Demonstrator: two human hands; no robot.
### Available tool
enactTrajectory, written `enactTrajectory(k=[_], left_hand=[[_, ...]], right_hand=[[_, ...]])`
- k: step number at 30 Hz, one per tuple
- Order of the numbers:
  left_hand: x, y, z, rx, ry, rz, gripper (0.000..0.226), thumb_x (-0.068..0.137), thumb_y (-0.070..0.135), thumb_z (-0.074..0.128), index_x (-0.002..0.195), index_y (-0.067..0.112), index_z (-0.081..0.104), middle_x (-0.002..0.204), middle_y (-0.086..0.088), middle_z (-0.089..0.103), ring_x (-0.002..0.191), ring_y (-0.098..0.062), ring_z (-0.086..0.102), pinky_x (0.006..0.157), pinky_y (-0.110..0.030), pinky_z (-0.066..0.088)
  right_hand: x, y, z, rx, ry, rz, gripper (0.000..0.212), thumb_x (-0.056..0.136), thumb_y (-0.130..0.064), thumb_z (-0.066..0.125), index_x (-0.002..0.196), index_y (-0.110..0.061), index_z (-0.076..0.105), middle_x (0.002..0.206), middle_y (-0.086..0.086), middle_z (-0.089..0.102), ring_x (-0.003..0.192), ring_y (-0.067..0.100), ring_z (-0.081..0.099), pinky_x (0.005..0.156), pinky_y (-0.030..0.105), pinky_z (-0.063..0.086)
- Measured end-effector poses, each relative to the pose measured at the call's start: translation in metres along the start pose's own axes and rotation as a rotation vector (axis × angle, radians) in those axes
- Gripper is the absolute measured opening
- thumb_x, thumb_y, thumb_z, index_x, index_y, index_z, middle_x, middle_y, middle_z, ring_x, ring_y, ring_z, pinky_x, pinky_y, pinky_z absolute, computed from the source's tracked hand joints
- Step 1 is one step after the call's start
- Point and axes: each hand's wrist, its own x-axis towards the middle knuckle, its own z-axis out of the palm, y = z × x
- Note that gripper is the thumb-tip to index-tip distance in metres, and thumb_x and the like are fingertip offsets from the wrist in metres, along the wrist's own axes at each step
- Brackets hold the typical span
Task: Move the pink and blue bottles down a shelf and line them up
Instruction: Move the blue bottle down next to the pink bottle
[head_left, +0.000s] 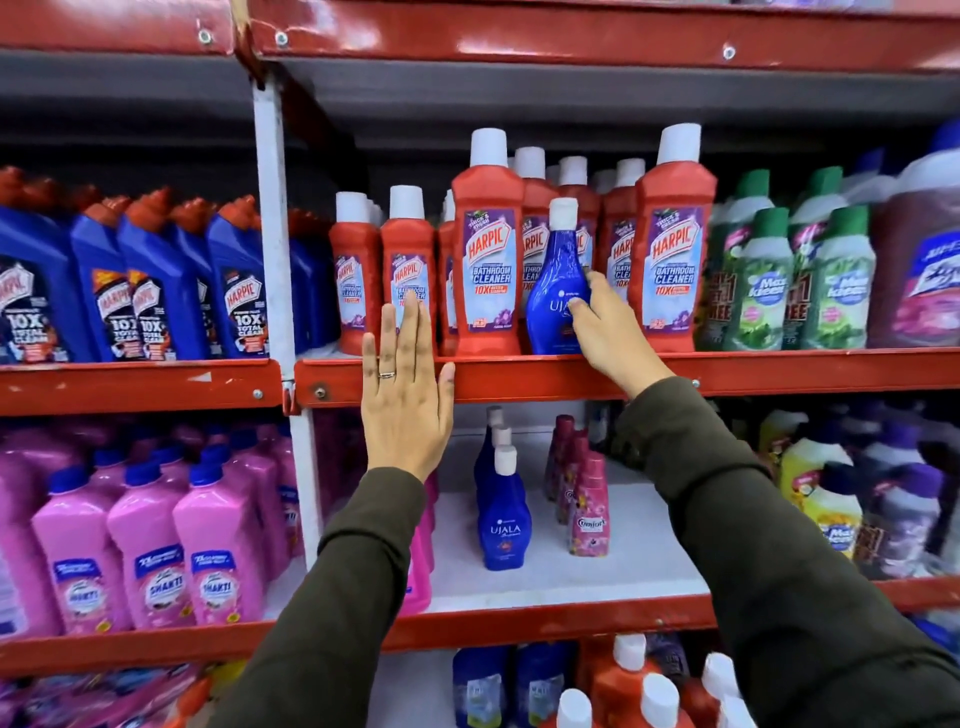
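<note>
A blue Ujala bottle (556, 280) with a white cap stands on the upper shelf among red Harpic bottles. My right hand (608, 330) grips its lower right side. My left hand (405, 395) is flat and open, fingers up, in front of the red shelf edge (519, 374) and holds nothing. On the white shelf below (545, 571), a row of blue Ujala bottles (504, 512) runs front to back. Just right of it stands a row of pink Comfort bottles (589, 506).
Red Harpic bathroom cleaner bottles (485, 249) crowd the upper shelf around the blue bottle. Green Max Kleen bottles (763, 280) stand to the right, blue Harpic bottles (156, 280) to the left. Pink Shakti bottles (145, 545) fill the lower left. A white upright post (272, 208) divides the bays.
</note>
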Motion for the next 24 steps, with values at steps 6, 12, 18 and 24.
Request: enactTrajectory(k=[6,12,18,24], left_hand=[[0.000,-0.001,0.002,0.050,0.006,0.000,0.063,0.110,0.040,0.023,0.164,0.009,0.008,0.173,-0.006,0.009,0.159,-0.019,-0.006,0.130,-0.038,-0.008],[0.000,0.000,0.002,0.062,0.000,0.004,0.063,0.110,0.039,0.024,0.163,0.007,0.011,0.173,-0.008,0.009,0.160,-0.026,0.007,0.130,-0.039,-0.005],[0.000,0.002,-0.001,0.042,-0.027,-0.015,0.063,0.110,0.038,0.023,0.163,0.007,0.011,0.173,-0.007,0.008,0.160,-0.024,0.003,0.130,-0.039,-0.005],[-0.002,0.003,-0.005,0.041,-0.012,-0.012,0.064,0.110,0.039,0.023,0.163,0.008,0.007,0.172,-0.005,-0.001,0.160,-0.024,0.005,0.130,-0.038,-0.006]], right_hand=[[0.000,0.001,-0.002,0.155,0.037,0.006,0.044,0.099,-0.017,0.048,0.143,-0.017,0.044,0.142,0.008,0.055,0.114,0.014,0.055,0.088,0.024,0.043],[-0.001,-0.007,-0.011,0.226,0.083,-0.039,0.041,0.100,-0.015,0.049,0.141,-0.010,0.048,0.140,0.010,0.056,0.127,0.022,0.055,0.109,0.039,0.045],[-0.005,-0.024,-0.020,0.246,0.117,-0.085,0.042,0.100,-0.018,0.048,0.142,-0.011,0.049,0.142,0.009,0.056,0.128,0.022,0.054,0.109,0.036,0.044],[-0.033,-0.027,-0.016,0.327,0.101,-0.105,0.040,0.100,-0.021,0.049,0.139,-0.014,0.051,0.138,0.006,0.058,0.121,0.016,0.058,0.097,0.023,0.051]])
